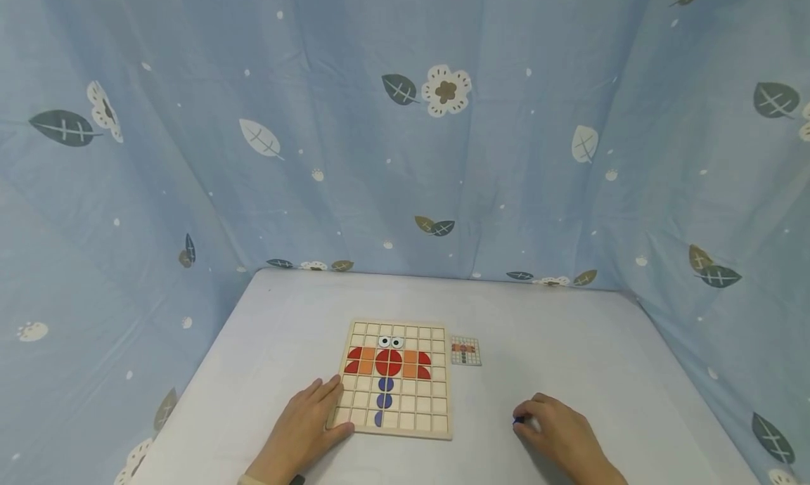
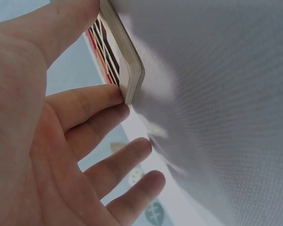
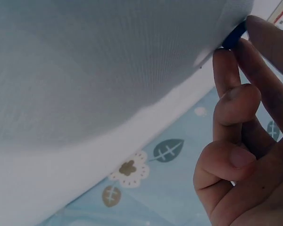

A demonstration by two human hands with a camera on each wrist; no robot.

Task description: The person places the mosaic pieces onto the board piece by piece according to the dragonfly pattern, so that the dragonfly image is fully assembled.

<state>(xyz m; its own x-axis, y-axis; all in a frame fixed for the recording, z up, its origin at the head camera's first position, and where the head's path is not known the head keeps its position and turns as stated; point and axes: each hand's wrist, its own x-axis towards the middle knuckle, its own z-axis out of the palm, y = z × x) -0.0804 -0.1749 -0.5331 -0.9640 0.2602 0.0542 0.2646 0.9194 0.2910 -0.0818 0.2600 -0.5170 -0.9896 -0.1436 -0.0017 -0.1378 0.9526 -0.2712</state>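
Observation:
A square wooden grid board (image 1: 407, 422) lies flat, with a dragonfly-like picture of coloured tiles: eye tiles (image 1: 390, 342), red round pieces (image 1: 389, 363), orange squares (image 1: 410, 365) and a column of blue pieces (image 1: 384, 401), the lowest a single half-round. My left hand (image 1: 302, 423) rests at the board's lower left corner, thumb along the near edge and index finger at the left side; the other fingers are extended in the left wrist view. To the right of the board, my right hand (image 1: 560, 429) pinches a small blue tile (image 3: 235, 35) between thumb and fingertips, partly hidden, just over the table.
A small pattern card (image 1: 466, 351) showing a similar figure lies against the board's right side. The white tabletop (image 1: 544, 330) is bordered at the back and sides by a blue printed curtain (image 1: 354, 133).

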